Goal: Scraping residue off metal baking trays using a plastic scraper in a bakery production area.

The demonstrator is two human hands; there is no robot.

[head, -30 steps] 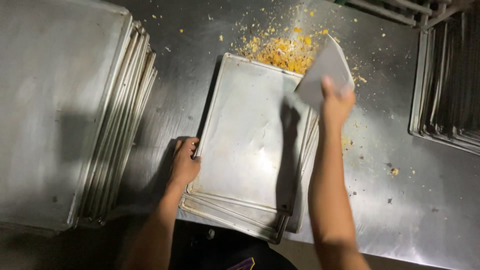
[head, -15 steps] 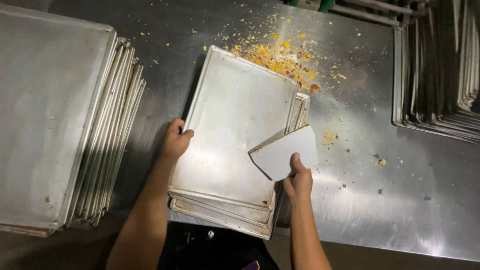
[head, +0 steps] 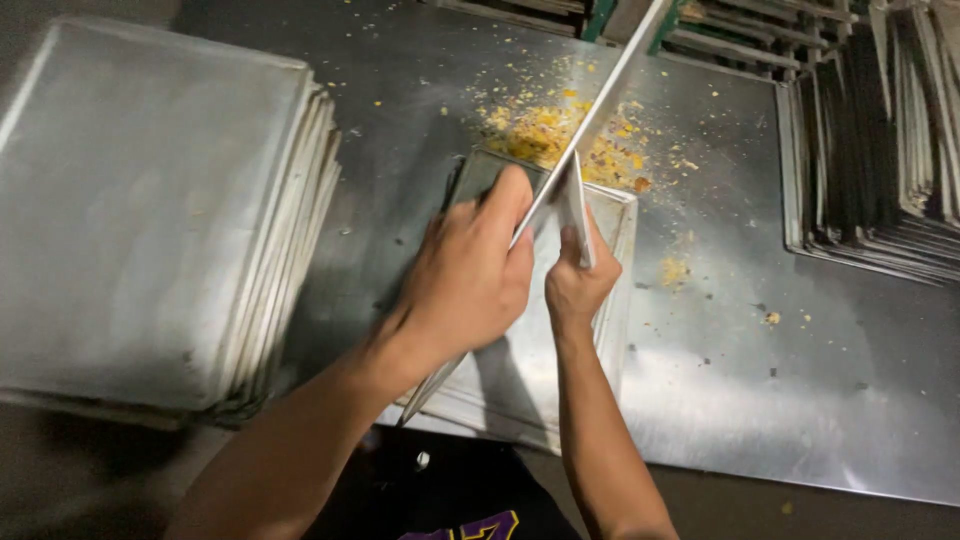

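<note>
My left hand [head: 470, 280] grips a metal baking tray [head: 612, 88] and holds it tilted up on its edge, so I see it almost edge-on. My right hand [head: 575, 285] holds a white flat scraper [head: 577, 212] against the raised tray's right face. Below them lies a small stack of the same trays [head: 520, 390] on the steel table [head: 760, 370]. A heap of yellow and orange crumbs [head: 555, 130] lies on the table just beyond the stack.
A tall stack of trays [head: 150, 210] sits at the left. More trays [head: 870, 150] stand stacked at the far right, with racks behind. Stray crumbs [head: 675, 270] dot the table right of the small stack.
The top tray lay flat under my hands; now my left hand has lifted it onto its edge. My right hand with the scraper has moved up against it.
</note>
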